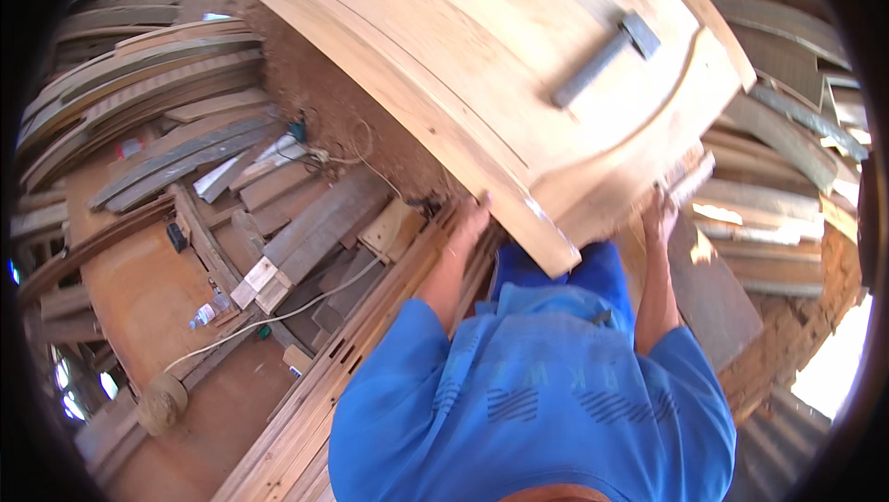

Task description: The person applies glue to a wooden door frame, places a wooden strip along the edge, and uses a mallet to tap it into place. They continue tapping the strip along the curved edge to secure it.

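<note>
A large pale wooden door [444, 30] with a curved raised rail lies in front of me, one corner reaching my waist. My left hand [470, 217] is closed on its left edge, the thumb against the side. At the near edge, to the right of that corner, my right hand [659, 217] is closed on the door too; its fingertips are partly hidden. A short pale length of wood [692, 180] juts out beside the right hand. On the door's face rests a hammer [593, 69] with a dark square head and a grey handle.
Long planks [306, 400] run along my left. Beyond them are offcuts [324, 215], a white cord [306, 301], a plastic bottle [204, 315] and a brownish board [139, 289]. Stacked timber [157, 67] fills the far left; more timber [759, 233] is piled at right.
</note>
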### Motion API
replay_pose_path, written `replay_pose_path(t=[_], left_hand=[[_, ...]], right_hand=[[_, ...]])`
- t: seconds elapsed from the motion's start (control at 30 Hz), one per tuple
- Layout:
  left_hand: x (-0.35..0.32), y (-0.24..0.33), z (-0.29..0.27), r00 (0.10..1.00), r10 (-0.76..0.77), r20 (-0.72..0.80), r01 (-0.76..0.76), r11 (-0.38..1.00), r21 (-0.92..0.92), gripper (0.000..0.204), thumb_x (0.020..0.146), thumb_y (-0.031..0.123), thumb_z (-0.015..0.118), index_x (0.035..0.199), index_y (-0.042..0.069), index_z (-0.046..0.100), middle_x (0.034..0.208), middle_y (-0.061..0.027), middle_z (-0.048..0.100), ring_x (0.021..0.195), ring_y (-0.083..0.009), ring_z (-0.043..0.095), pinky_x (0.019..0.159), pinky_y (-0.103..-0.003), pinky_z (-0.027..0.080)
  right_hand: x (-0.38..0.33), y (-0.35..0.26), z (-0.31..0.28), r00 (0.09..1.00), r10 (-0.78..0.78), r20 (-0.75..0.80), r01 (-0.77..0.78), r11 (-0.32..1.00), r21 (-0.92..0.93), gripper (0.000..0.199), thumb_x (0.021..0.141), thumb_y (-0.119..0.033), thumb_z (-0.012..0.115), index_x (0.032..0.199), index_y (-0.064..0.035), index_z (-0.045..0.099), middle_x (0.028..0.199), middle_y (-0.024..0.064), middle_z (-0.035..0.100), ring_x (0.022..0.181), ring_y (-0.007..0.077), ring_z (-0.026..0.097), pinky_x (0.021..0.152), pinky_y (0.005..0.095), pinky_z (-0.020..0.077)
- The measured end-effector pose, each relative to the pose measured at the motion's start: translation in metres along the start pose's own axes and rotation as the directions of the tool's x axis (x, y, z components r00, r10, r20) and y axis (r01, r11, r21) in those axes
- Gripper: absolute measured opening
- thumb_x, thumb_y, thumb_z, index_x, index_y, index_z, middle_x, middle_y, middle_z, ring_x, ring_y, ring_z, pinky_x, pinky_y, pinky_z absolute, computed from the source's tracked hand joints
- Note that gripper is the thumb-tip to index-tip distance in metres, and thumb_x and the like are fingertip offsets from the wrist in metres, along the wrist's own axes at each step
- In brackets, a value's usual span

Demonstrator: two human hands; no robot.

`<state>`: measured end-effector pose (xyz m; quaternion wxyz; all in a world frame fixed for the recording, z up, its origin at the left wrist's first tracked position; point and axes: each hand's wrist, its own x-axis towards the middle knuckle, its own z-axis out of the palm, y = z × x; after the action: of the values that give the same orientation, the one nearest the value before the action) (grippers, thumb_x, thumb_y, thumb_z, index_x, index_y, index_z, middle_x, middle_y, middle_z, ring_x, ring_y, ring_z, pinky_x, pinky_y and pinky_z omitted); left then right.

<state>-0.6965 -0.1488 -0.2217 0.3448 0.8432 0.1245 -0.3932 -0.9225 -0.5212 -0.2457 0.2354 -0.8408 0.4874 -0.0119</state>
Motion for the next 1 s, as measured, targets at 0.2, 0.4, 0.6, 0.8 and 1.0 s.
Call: replay_pose_path(t=[0.2,0.4,0.6,0.8,1.0], left_hand=[[0.031,-0.046,0.021,0.996,-0.079,0.045,0.084,0.991,-0.101,0.065,0.096,0.049,0.044,0.126,-0.008,0.049,0.124,-0.0298,0.055,0.12,-0.0408,0.051,0.1,-0.044,0.04],[-0.003,0.001,0.012,0.974,-0.209,0.088,0.224,0.948,-0.226,0.045,0.096,0.039,0.051,0.118,0.0,0.053,0.1,-0.0163,0.057,0.083,-0.0254,0.055,0.072,-0.035,0.047],[0.017,-0.047,0.041,0.979,-0.095,-0.181,0.095,0.995,-0.013,0.033,0.092,0.026,0.056,0.12,0.008,0.053,0.083,-0.0058,0.059,0.053,-0.012,0.048,0.045,-0.029,0.042],[-0.01,-0.018,0.038,0.99,-0.089,-0.113,0.11,0.975,0.194,0.04,0.089,0.027,0.06,0.124,0.009,0.056,0.109,-0.0151,0.064,0.089,-0.0261,0.061,0.077,-0.036,0.049],[-0.047,0.043,-0.01,0.994,-0.05,0.096,-0.007,0.858,0.514,0.046,0.083,0.029,0.066,0.123,0.008,0.059,0.116,-0.0177,0.064,0.105,-0.0294,0.063,0.089,-0.036,0.05]], right_hand=[[-0.007,-0.019,0.007,0.907,0.298,0.298,-0.404,0.816,0.414,0.046,0.093,-0.04,0.054,0.113,0.0005,0.057,0.097,0.0185,0.061,0.09,0.0284,0.059,0.071,0.0376,0.0468],[-0.011,-0.023,0.056,0.788,0.26,0.558,-0.606,0.481,0.633,0.03,0.093,-0.033,0.057,0.108,-0.008,0.056,0.077,0.0042,0.054,0.06,0.0137,0.05,0.044,0.0272,0.0366],[-0.006,-0.029,0.036,0.735,0.188,0.651,-0.629,0.549,0.551,0.035,0.092,-0.03,0.06,0.095,0.0042,0.06,0.072,0.0103,0.059,0.056,0.0174,0.055,0.045,0.0314,0.0424],[-0.006,0.002,0.086,0.891,0.141,0.431,-0.403,0.683,0.609,0.039,0.091,-0.029,0.06,0.112,0.0043,0.061,0.091,0.0096,0.064,0.075,0.0178,0.057,0.064,0.0332,0.0457],[-0.025,-0.02,0.08,0.961,0.098,0.259,-0.263,0.614,0.745,0.035,0.091,-0.023,0.058,0.112,0.0058,0.062,0.101,0.0137,0.066,0.089,0.0205,0.059,0.078,0.0356,0.0466]])
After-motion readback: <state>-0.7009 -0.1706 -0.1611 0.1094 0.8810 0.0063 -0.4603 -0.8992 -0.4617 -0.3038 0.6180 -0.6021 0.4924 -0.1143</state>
